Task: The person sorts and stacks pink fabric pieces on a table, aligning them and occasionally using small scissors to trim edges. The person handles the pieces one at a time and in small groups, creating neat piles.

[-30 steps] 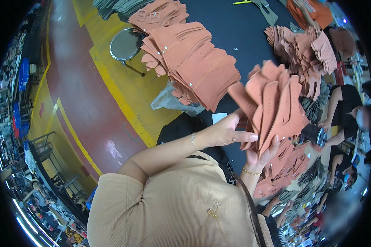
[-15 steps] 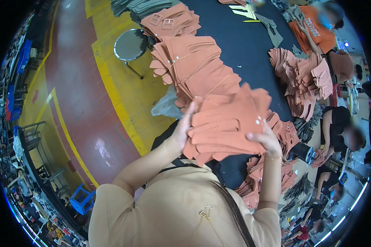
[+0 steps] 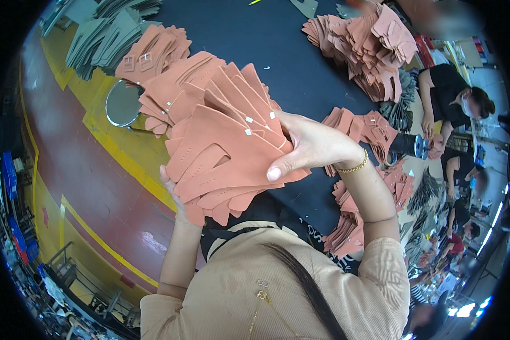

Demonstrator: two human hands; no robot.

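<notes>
A fanned stack of salmon-coloured cut pieces (image 3: 209, 161), with slots, rows of small holes and a few white tags, is held up between my hands. My right hand (image 3: 311, 141) clamps its right edge, thumb on top and fingers hidden behind. A thin yellowish band shows beside that thumb. At the lower left edge, my left hand (image 3: 175, 195) grips the stack, mostly covered by it. Just beyond lies a row of similar salmon stacks (image 3: 173, 85) along the left edge of the dark table (image 3: 238, 34).
A round stool (image 3: 122, 105) stands left of the table on the yellow floor. Grey-green stacks (image 3: 105, 42) lie at the far left. More salmon stacks (image 3: 365, 51) sit across the table, and others (image 3: 348, 212) near my right arm. A person in black (image 3: 445, 90) works at the right.
The stack in my hands has moved left and turned, its tagged end now pointing up and right. My right hand has shifted to that end. The whole view has swung to the right.
</notes>
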